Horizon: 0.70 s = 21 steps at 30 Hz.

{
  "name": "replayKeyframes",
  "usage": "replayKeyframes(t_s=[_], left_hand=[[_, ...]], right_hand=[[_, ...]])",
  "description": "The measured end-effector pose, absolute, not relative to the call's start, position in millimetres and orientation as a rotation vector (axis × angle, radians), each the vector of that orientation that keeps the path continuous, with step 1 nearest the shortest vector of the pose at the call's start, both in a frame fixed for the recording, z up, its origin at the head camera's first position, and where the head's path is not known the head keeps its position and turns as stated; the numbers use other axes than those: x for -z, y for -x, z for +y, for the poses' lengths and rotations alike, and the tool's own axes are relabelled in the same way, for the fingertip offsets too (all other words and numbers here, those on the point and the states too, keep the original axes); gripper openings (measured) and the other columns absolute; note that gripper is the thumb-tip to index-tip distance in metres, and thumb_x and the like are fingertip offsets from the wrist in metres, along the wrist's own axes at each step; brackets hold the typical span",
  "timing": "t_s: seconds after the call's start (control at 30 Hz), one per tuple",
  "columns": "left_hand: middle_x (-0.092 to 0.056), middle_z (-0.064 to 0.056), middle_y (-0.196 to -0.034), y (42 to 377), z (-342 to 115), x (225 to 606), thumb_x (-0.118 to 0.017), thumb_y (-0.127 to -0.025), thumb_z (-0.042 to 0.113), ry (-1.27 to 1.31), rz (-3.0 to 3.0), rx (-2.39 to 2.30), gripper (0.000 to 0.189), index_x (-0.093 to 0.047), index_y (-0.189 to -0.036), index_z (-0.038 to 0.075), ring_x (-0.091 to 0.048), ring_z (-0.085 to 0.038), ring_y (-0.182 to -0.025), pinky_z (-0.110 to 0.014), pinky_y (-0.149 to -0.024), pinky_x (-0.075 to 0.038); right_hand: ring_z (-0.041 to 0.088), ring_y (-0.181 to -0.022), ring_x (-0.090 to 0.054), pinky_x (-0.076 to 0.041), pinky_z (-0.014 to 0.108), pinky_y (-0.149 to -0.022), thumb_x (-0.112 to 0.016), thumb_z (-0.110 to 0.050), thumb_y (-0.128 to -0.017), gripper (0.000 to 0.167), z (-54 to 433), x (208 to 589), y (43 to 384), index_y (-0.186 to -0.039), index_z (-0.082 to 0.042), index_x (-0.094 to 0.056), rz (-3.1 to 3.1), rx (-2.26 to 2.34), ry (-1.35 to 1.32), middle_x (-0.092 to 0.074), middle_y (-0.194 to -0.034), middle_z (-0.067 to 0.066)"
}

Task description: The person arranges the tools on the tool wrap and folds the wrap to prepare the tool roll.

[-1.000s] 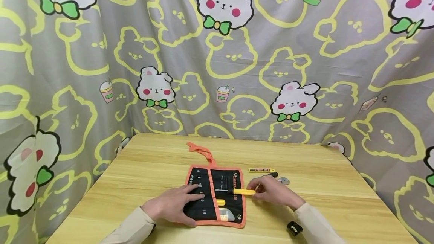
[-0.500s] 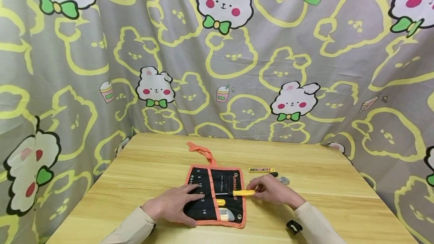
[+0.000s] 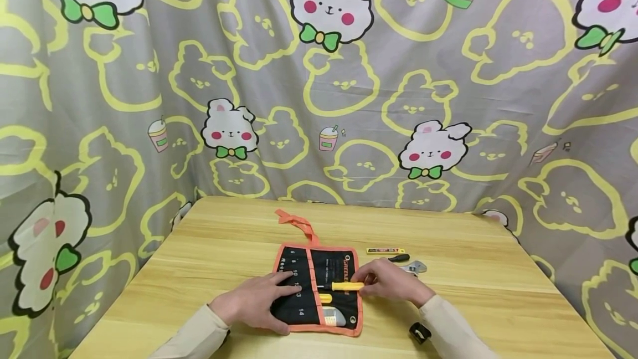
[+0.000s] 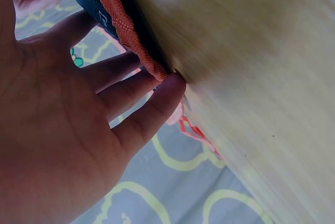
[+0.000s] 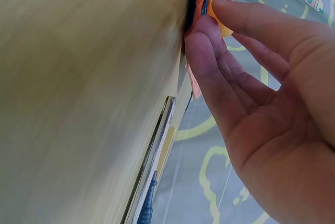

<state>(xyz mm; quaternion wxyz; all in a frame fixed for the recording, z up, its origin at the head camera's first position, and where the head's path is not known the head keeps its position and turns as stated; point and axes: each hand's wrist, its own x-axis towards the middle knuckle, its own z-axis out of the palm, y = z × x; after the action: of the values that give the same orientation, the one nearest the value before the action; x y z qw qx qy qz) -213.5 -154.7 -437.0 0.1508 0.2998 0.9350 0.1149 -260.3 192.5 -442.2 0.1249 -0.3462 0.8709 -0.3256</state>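
A black tool pouch (image 3: 306, 295) with orange edging and printed size numbers lies flat on the wooden table. My left hand (image 3: 256, 299) rests on its left part, fingers spread and mostly straight; in the left wrist view the fingertips (image 4: 170, 85) are right at the orange edge. At the pouch's right side, my right hand (image 3: 391, 281) pinches the end of a screwdriver's yellow handle (image 3: 345, 286) between thumb and fingers. The screwdriver's shaft points left, its tip hidden in a pocket. Below it a second yellow handle (image 3: 325, 298) and a grey-and-pale-yellow tool (image 3: 333, 316) stick out of pockets.
Right of the pouch lie an adjustable wrench (image 3: 415, 267), a black-handled tool (image 3: 399, 258) and a flat yellow packet (image 3: 385, 251). Orange ties (image 3: 299, 223) trail from the pouch's far edge. A patterned curtain (image 3: 349, 98) hangs behind the table.
My right hand has moved left, pushing the screwdriver further into the pocket, so less of its shaft shows. More of the wrench and black handle is visible. My left hand stays put.
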Motion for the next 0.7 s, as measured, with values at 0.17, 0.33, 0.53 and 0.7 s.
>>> replayKeyframes(t_s=[0.17, 0.33, 0.53, 0.7], left_hand=[[-0.036, -0.006, -0.164, 214, -154, 437, -0.078, -0.080, 0.063, -0.857, 2.682, -0.331, 0.079, -0.051, -0.151, 0.038, -0.040, -0.034, -0.147, -0.060, -0.110, -0.041], [-0.036, -0.005, -0.164, 215, -154, 437, -0.077, -0.080, 0.063, -0.859, 2.681, -0.334, 0.080, -0.051, -0.151, 0.038, -0.040, -0.034, -0.147, -0.060, -0.111, -0.040], [-0.037, -0.006, -0.163, 214, -154, 437, -0.079, -0.080, 0.061, -0.881, 2.686, -0.326, 0.081, -0.050, -0.152, 0.038, -0.041, -0.035, -0.146, -0.060, -0.110, -0.041], [-0.037, -0.008, -0.163, 214, -154, 437, -0.079, -0.080, 0.061, -0.885, 2.690, -0.318, 0.080, -0.050, -0.151, 0.038, -0.042, -0.037, -0.145, -0.060, -0.110, -0.041]], right_hand=[[0.002, -0.075, -0.064, -0.053, 0.021, -0.065, -0.076, -0.007, -0.092, 0.021, 187, 444, 261, -0.111, -0.014, -0.079, 2.546, 0.940, 1.009, -0.076, -0.097, -0.004], [0.001, -0.073, -0.061, -0.052, 0.021, -0.065, -0.076, -0.006, -0.091, 0.022, 182, 443, 262, -0.112, -0.011, -0.078, 2.549, 0.941, 1.039, -0.075, -0.093, -0.003], [0.000, -0.069, -0.058, -0.050, 0.020, -0.063, -0.076, -0.005, -0.091, 0.019, 178, 443, 263, -0.107, -0.013, -0.079, 2.550, 0.917, 1.093, -0.073, -0.088, -0.008], [0.000, -0.072, -0.061, -0.051, 0.020, -0.066, -0.075, -0.003, -0.090, 0.020, 177, 444, 264, -0.105, -0.015, -0.080, 2.546, 0.905, 1.086, -0.074, -0.091, -0.009]])
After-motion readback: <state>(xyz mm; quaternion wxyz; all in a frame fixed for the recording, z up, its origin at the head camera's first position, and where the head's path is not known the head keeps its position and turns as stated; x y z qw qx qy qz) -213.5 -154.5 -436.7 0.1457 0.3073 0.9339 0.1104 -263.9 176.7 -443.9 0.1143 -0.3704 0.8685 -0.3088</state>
